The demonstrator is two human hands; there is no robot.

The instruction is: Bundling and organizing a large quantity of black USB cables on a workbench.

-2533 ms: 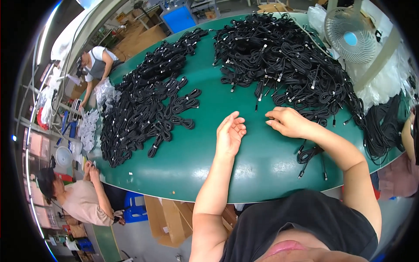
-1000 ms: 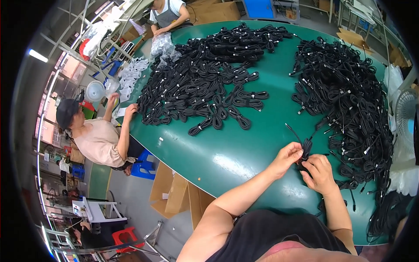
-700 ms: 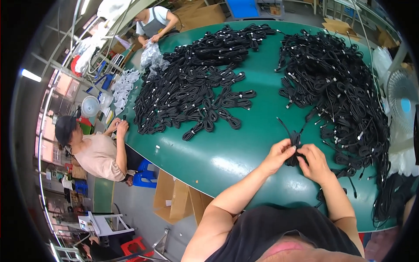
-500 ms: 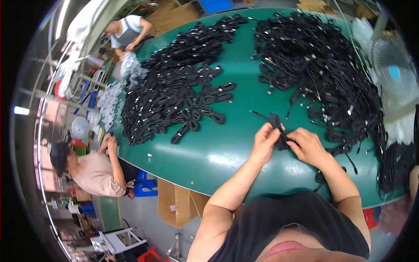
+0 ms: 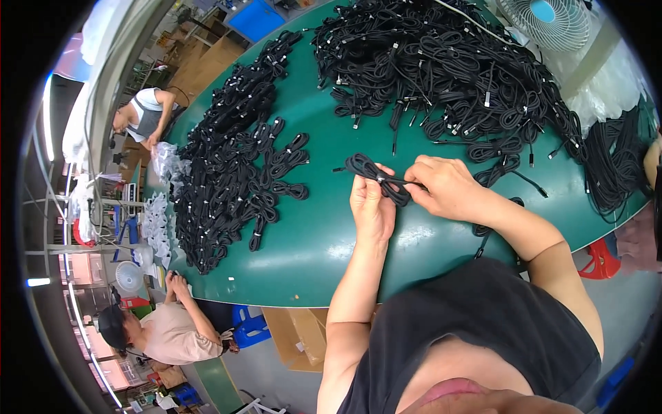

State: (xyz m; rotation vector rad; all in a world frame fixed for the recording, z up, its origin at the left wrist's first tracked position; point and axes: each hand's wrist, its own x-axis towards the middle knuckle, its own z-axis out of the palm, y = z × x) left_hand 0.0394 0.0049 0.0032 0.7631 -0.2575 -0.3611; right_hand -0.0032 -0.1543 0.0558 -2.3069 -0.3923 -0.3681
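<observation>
Both my hands hold one coiled black cable (image 5: 376,178) just above the green table (image 5: 310,255). My left hand (image 5: 372,207) grips the coil's near side from below. My right hand (image 5: 445,186) pinches the coil's right end between thumb and fingers. A loose tangle of black cables (image 5: 448,69) fills the table to the far right. A heap of tied black cable bundles (image 5: 238,165) lies to the left.
Two other people work at the table's left edge, one far (image 5: 141,121) and one near (image 5: 162,331). Clear plastic bags (image 5: 158,221) lie beside them. A white fan (image 5: 545,21) stands at the far right; a cardboard box (image 5: 296,338) sits under the table.
My hands went from flat and apart on the table to taking up a cable, and now hold it coiled between them. The view has swung toward the right.
</observation>
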